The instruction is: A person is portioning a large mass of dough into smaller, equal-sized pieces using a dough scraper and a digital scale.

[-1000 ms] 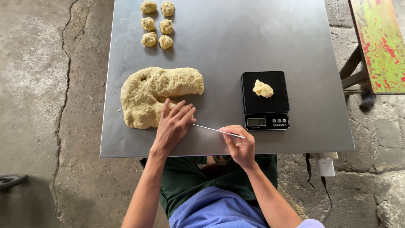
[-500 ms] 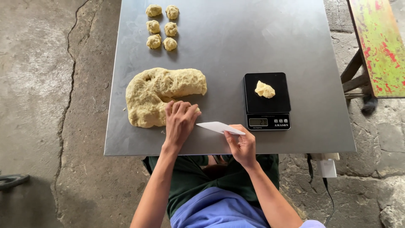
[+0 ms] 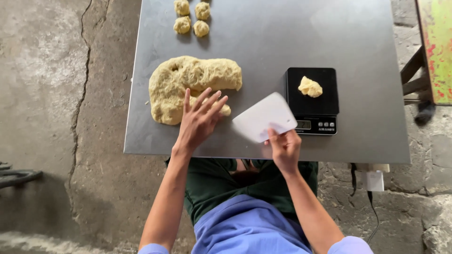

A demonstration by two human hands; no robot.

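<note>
Dough (image 3: pixel 188 84), a big pale-yellow mass, lies on the left half of the steel surface (image 3: pixel 263 42), and it is what both hands work at. Nearest the camera, the left hand (image 3: pixel 200 120) rests flat with fingers spread on the near right lobe of the mass, pressing down, not gripping. The right hand (image 3: pixel 284 148) sits at the near edge of the surface, thumb and fingers pinched on the lower corner of a white scraper (image 3: pixel 264 116), which is tilted so its broad face shows and its far edge points up and left toward the mass.

From the hands, the mass lies ahead and to the left. Its long axis runs roughly left to right across the surface, with a thicker limb bending down toward the near edge at the left end. The left hand is already on it; the right, with the scraper, is just beside its right end but apart from it, a strip of bare steel between blade and mass.

Just beyond the scraper stands a black scale (image 3: pixel 311 101), a small lump (image 3: pixel 310 87) on its platform. At the far edge, well apart from the mass, four small balls (image 3: pixel 192 18) sit in a tight cluster.
</note>
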